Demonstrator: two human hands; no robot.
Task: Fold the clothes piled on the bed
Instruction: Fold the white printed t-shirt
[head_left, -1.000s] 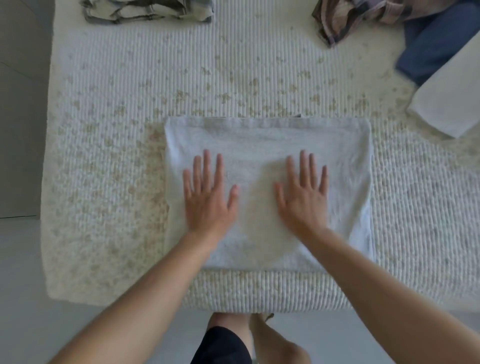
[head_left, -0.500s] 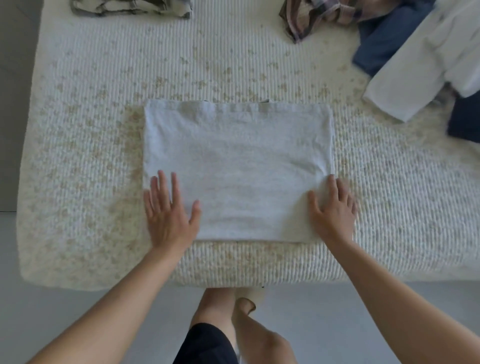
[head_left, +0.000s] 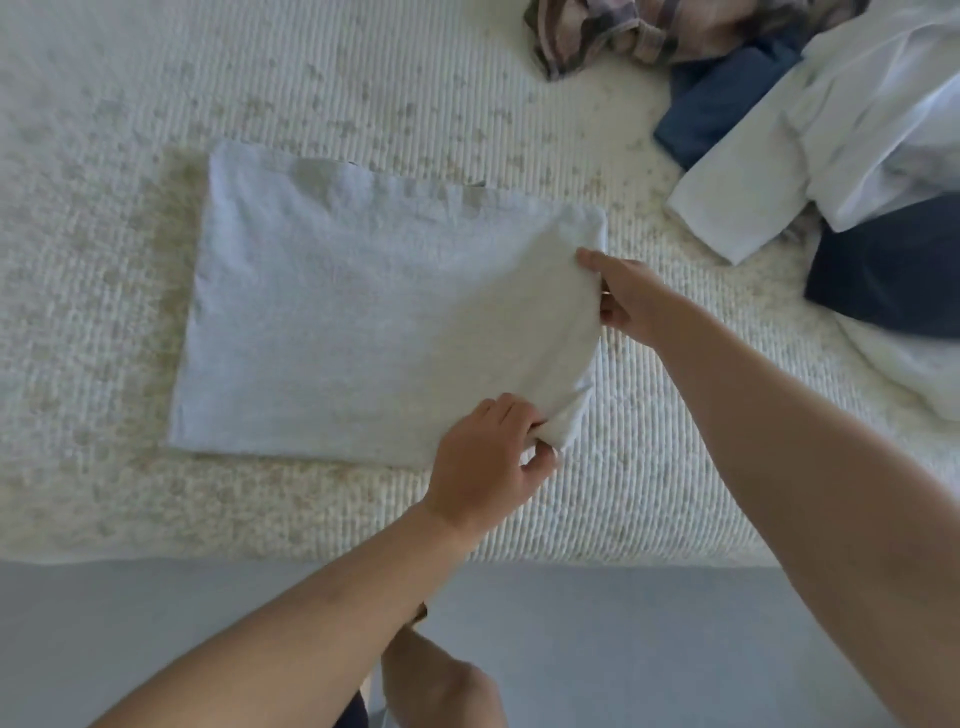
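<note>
A pale grey folded garment (head_left: 363, 312) lies flat on the white textured bed (head_left: 130, 493), near its front edge. My left hand (head_left: 488, 457) pinches the garment's near right corner, fingers curled round the cloth. My right hand (head_left: 628, 299) grips the far part of the right edge, thumb on top. That right edge is lifted off the bed and curls between the two hands. The rest of the garment lies smooth.
Unfolded clothes are piled at the back right: a plaid garment (head_left: 623, 31), a blue piece (head_left: 717, 109), a white shirt (head_left: 831, 135) and a dark navy piece (head_left: 893, 270). The grey floor (head_left: 623, 649) runs along the bed's front edge, with my leg below.
Both hands left the flat pressing position on the garment. My left hand crossed from the left side to the right corner, and both hands now hold the lifted right edge.
</note>
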